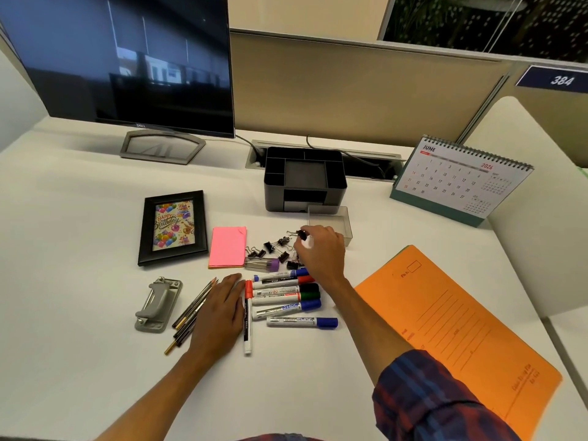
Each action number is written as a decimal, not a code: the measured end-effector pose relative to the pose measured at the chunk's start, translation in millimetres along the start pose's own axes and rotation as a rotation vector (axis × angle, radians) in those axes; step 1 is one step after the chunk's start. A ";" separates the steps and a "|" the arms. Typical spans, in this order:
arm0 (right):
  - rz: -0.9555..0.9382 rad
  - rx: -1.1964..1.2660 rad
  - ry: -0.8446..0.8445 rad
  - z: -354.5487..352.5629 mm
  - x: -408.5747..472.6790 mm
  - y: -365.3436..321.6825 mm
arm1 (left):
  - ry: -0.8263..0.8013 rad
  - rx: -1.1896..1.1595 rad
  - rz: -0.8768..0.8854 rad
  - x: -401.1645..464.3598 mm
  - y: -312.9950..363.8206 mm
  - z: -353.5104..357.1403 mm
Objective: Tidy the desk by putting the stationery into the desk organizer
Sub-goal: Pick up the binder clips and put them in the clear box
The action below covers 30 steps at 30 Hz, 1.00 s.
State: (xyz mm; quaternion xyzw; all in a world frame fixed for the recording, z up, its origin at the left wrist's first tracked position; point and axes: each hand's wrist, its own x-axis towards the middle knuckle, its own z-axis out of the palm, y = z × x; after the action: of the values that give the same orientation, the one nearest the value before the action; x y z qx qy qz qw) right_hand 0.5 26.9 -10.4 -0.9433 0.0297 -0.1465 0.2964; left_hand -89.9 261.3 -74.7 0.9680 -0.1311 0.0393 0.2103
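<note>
A black desk organizer (pixel 304 179) stands at the back middle of the white desk, its clear drawer tray (pixel 331 221) pulled out in front. Several black binder clips (pixel 273 248) lie scattered in front of it. My right hand (pixel 321 253) pinches one binder clip (pixel 301 234) just left of the tray. My left hand (pixel 219 313) rests flat on the desk between several pencils (pixel 194 310) and several whiteboard markers (pixel 286 300). A pink sticky-note pad (pixel 227 251) and a small purple-capped clear case (pixel 262 265) lie near the clips.
A grey hole punch (pixel 157 305) lies at the left. A black picture frame (pixel 173 227) sits beside the pink pad. An orange file folder (pixel 461 332) covers the right side. A desk calendar (pixel 458 179) and a monitor (pixel 127 62) stand at the back.
</note>
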 end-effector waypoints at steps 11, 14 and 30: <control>0.327 -0.129 0.123 -24.3 28.5 28.4 | -0.002 0.006 -0.002 0.4 -0.8 0.8; 0.319 -0.115 0.138 -23.3 27.4 28.5 | 0.000 0.001 -0.002 -0.1 -0.1 -0.1; -0.231 -0.172 -0.339 12.7 -9.1 0.5 | 0.018 -0.015 0.005 0.5 0.8 -0.8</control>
State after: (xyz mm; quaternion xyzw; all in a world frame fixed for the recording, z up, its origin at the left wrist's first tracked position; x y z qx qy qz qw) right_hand -4.4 34.8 -23.0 -0.9734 -0.1163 -0.0157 0.1970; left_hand -89.7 260.9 -73.6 0.9657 -0.1320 0.0476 0.2186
